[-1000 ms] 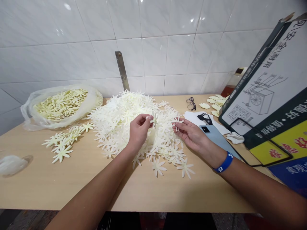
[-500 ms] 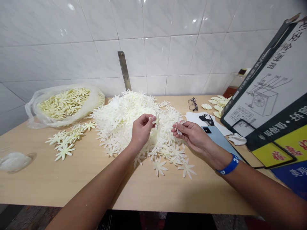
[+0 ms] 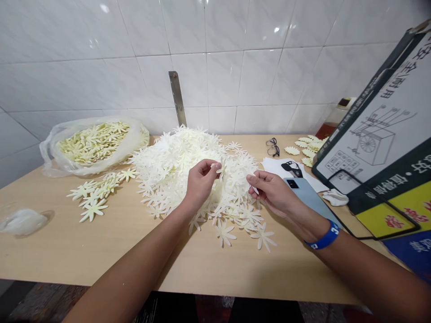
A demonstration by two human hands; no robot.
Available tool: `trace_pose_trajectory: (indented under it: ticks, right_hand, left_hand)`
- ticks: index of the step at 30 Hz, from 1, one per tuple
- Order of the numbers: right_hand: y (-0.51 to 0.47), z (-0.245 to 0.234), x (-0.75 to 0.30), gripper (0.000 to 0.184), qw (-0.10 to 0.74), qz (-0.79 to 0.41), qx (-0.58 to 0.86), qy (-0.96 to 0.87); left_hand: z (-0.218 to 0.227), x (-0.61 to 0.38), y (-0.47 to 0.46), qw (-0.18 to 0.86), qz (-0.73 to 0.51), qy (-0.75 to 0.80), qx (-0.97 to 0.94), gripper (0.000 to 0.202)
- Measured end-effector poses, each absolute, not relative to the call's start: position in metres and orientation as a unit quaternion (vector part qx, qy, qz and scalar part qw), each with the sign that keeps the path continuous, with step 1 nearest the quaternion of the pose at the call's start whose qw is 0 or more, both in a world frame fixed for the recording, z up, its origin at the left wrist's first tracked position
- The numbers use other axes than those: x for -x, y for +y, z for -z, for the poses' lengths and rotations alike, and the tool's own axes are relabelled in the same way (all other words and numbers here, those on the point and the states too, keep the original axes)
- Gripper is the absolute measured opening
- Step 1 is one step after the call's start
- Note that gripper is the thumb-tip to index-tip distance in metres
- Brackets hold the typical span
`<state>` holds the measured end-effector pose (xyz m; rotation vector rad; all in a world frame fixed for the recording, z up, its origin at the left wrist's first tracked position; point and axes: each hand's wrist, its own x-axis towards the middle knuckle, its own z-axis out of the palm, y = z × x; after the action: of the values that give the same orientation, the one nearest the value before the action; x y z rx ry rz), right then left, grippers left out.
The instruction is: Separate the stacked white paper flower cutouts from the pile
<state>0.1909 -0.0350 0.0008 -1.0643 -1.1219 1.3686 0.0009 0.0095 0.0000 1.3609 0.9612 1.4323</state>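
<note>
A large heap of white flower-shaped petal pieces covers the middle of the wooden table. Over its front part, my left hand pinches a white petal piece between thumb and fingers. My right hand, at the heap's right edge, has its thumb and fingers closed on another white petal piece, mostly hidden by the fingers. A few loose flower-shaped pieces lie flat on the table in front of the heap, below both hands.
A clear plastic bag of yellowish petal pieces stands left, with more pieces before it. A small clear bowl sits at far left. To the right are a phone, glasses, keys and a large printed box.
My right hand has shifted slightly right, and the piece in it now shows less, lower by the fingertips. The left hand holds its pose. The whole view has shifted slightly.
</note>
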Motion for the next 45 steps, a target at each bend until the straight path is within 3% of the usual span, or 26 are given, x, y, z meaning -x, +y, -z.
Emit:
trace_pose_trajectory:
  ticks: [6, 13, 19, 23, 27, 37, 45]
  right_hand:
    - [-0.0333, -0.0001, -0.1929, 0.044, 0.519, -0.556, 0.457, -0.461]
    - [-0.0263, 0.0066, -0.1968, 0.026, 0.540, -0.615, 0.385, -0.427]
    - [-0.0279, 0.0031, -0.1956, 0.042, 0.517, -0.646, 0.395, -0.398]
    - [-0.0304, 0.0016, -0.1945, 0.030, 0.508, -0.661, 0.395, -0.387]
    - [-0.0302, 0.0048, -0.1947, 0.031, 0.504, -0.666, 0.394, -0.383]
    - [-0.0316, 0.0042, -0.1926, 0.033, 0.500, -0.579, 0.438, -0.472]
    - [-0.0287, 0.0082, -0.1936, 0.028, 0.504, -0.608, 0.414, -0.453]
  left_hand:
    - [-0.0004, -0.0007, 0.0090, 0.457, -0.577, 0.388, -0.554, 0.023]
    - [-0.0010, -0.0003, 0.0095, 0.456, -0.580, 0.385, -0.555, 0.022]
    - [0.0006, -0.0003, 0.0105, 0.460, -0.576, 0.384, -0.556, 0.019]
    - [0.0009, -0.0003, 0.0100, 0.456, -0.573, 0.384, -0.562, 0.019]
    - [0.0003, -0.0006, 0.0094, 0.453, -0.572, 0.384, -0.566, 0.020]
    - [0.0018, -0.0010, 0.0095, 0.451, -0.567, 0.386, -0.571, 0.019]
    - [0.0002, 0.0004, 0.0098, 0.446, -0.565, 0.390, -0.574, 0.020]
